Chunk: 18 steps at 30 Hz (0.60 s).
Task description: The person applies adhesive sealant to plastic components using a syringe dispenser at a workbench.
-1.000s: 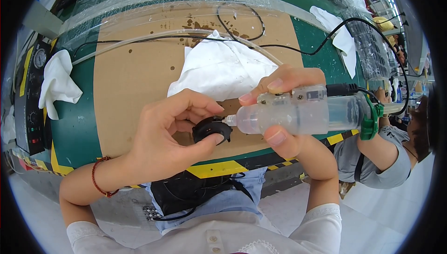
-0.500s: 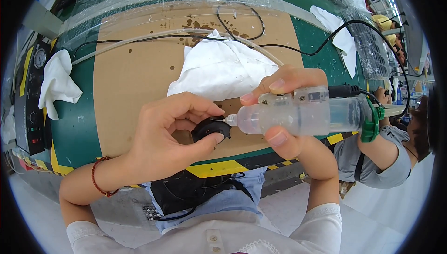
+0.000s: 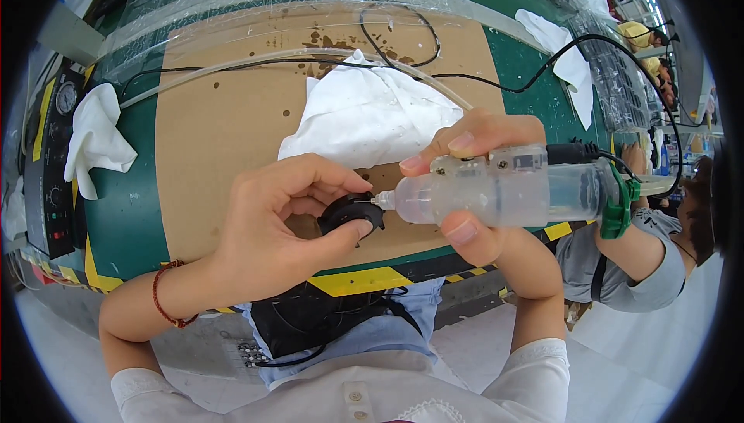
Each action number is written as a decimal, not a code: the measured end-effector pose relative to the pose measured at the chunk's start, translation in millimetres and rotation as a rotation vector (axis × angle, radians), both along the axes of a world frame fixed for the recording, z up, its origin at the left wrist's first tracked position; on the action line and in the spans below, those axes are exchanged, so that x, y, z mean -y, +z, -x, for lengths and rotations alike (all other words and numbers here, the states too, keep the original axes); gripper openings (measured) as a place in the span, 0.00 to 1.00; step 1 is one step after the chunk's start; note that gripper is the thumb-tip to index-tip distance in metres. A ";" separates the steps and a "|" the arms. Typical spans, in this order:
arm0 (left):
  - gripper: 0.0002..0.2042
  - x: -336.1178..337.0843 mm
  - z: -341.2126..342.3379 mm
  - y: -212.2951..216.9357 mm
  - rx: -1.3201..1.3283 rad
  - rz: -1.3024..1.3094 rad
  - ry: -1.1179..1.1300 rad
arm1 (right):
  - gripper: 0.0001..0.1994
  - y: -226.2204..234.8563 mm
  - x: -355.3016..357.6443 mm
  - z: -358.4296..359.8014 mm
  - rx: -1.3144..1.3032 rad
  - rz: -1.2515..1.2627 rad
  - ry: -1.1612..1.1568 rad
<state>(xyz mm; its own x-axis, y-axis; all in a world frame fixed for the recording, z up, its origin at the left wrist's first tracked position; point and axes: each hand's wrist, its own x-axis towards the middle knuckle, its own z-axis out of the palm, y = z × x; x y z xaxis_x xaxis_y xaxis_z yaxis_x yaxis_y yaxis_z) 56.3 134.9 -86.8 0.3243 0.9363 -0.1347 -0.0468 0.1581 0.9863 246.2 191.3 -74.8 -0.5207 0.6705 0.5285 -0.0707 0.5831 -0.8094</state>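
Note:
Between the thumb and fingers of my left hand (image 3: pixel 271 225) is a small round black part (image 3: pixel 346 212), tilted and partly hidden by the thumb. My right hand (image 3: pixel 487 190) grips a translucent dispensing syringe (image 3: pixel 515 185) lying almost level, its tip pointing left. The syringe's fine needle meets the upper right edge of the black part; whether it touches cannot be made out. A green clamp (image 3: pixel 620 204) sits on the syringe's rear end, with a black cable and a clear hose leaving there.
A crumpled white cloth (image 3: pixel 368 109) lies on the brown cardboard (image 3: pixel 209 136) beyond my hands. A black control box (image 3: pixel 56 163) with a gauge stands at the left, beside another white cloth (image 3: pixel 101 136). A black cable (image 3: pixel 535 82) crosses the table. A co-worker's arm (image 3: pixel 639 256) is at the right.
The black part has turned slightly in my left fingers. The syringe and my right hand stay almost where they were.

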 end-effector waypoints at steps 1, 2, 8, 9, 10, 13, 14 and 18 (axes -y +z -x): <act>0.13 0.1 0.1 -0.4 -0.001 0.001 0.001 | 0.23 -0.9 -0.4 0.4 -0.001 0.001 0.001; 0.13 0.2 -0.3 -0.9 0.008 0.002 0.001 | 0.23 -1.9 -0.6 0.3 -0.019 0.002 0.005; 0.13 0.3 -0.3 -0.8 0.005 -0.002 -0.006 | 0.23 -5.4 0.2 2.5 -0.049 -0.013 0.014; 0.13 0.2 -0.3 -1.0 0.007 -0.006 -0.008 | 0.23 -6.1 0.4 2.7 -0.066 -0.015 0.004; 0.13 0.1 -0.4 -0.8 0.008 -0.006 -0.009 | 0.23 -5.0 0.3 2.0 -0.066 -0.015 0.003; 0.13 0.1 0.1 -0.8 -0.006 -0.002 -0.014 | 0.23 -4.0 -0.5 1.3 -0.020 -0.029 0.001; 0.13 0.2 0.0 -1.2 -0.003 -0.005 -0.014 | 0.23 -5.1 -0.2 2.2 -0.043 -0.025 0.013; 0.13 0.7 0.1 -1.7 0.006 -0.006 -0.015 | 0.23 -3.1 -1.5 1.1 -0.010 -0.056 0.041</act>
